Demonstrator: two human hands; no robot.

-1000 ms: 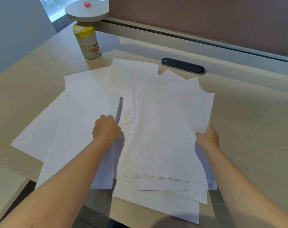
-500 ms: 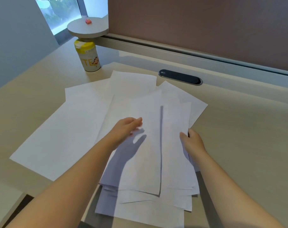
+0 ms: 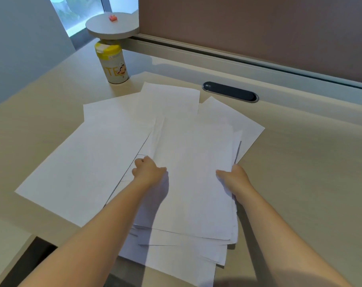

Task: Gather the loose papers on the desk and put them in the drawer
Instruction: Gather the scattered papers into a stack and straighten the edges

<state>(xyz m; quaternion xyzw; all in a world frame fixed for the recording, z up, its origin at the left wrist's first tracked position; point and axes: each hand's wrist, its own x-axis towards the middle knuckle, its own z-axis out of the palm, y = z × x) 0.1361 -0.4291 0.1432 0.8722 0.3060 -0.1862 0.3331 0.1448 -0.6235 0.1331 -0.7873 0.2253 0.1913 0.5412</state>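
A loose stack of white papers point(image 3: 194, 179) lies in the middle of the desk, its near end hanging past the front edge. My left hand point(image 3: 148, 169) grips the stack's left edge with curled fingers. At the right edge my right hand point(image 3: 235, 179) holds the stack, thumb on top. More single sheets point(image 3: 82, 160) lie spread flat to the left, and others point(image 3: 169, 98) fan out behind the stack. No drawer is in view.
A yellow-lidded canister point(image 3: 111, 63) stands at the back left under a round grey shelf point(image 3: 111, 26). A black oval cable grommet point(image 3: 229, 92) sits behind the papers. A brown partition point(image 3: 258, 27) closes the desk's far side. The desk's front edge point(image 3: 24, 243) runs near left.
My left hand moved from the top of the stack to its left edge and closed on it. The stack's sheets are drawn closer together, and my right hand's thumb now lies on top.
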